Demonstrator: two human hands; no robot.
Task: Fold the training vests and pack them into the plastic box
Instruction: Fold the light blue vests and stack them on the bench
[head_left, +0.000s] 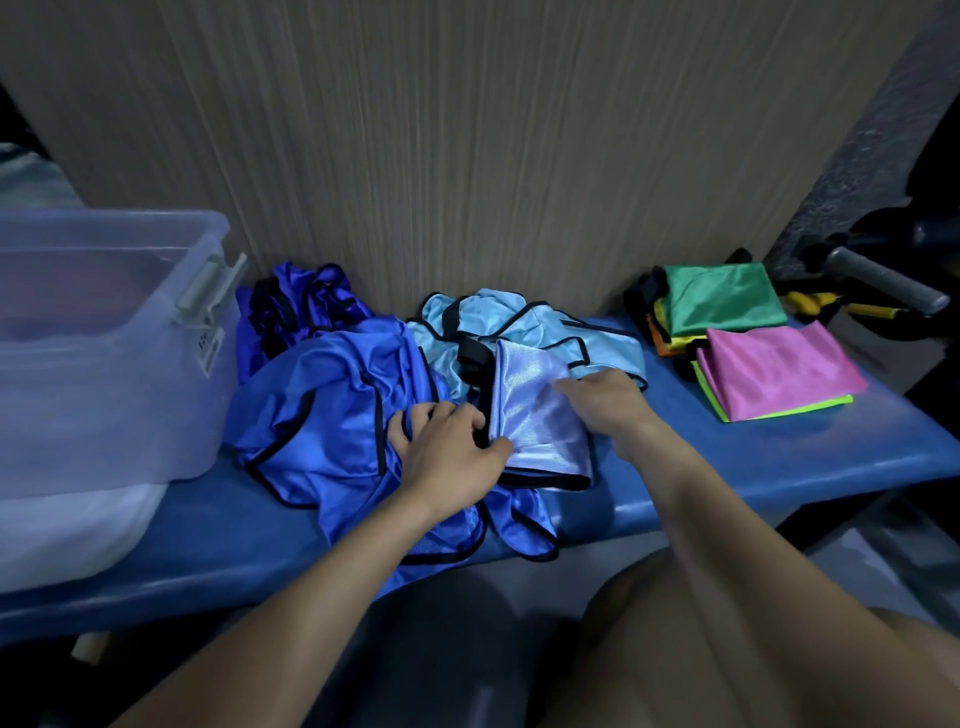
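I take the plastic box (104, 332) as ref. It sits at the far-left end of the blue bench (727, 457).

Grip: left hand (447, 447) pinches the near edge of the pale lilac vest (535, 410), thumb on top. Right hand (602, 400) rests on its far-right side; fingers partly hidden, so I cannot tell if they curl under. The vest lies part-folded, well right of the box, on top of the royal blue vests (332, 415).

Risks, my judgement:
1. Slick fabric; the fold may slide open if 1 hand lets go.
2. Lifting may drag a blue vest along, since the black trims overlap.
3. Blue cloth hangs over the bench front edge; a tug could pull it off.

Room: the light blue vests (519, 322) crowd the wall (467, 156) behind. Folded pink stack (779, 369) and green stack (722, 296) sit far right of the box. Bare bench shows btwn lilac vest and pink stack. Box top looks open; contents unclear.
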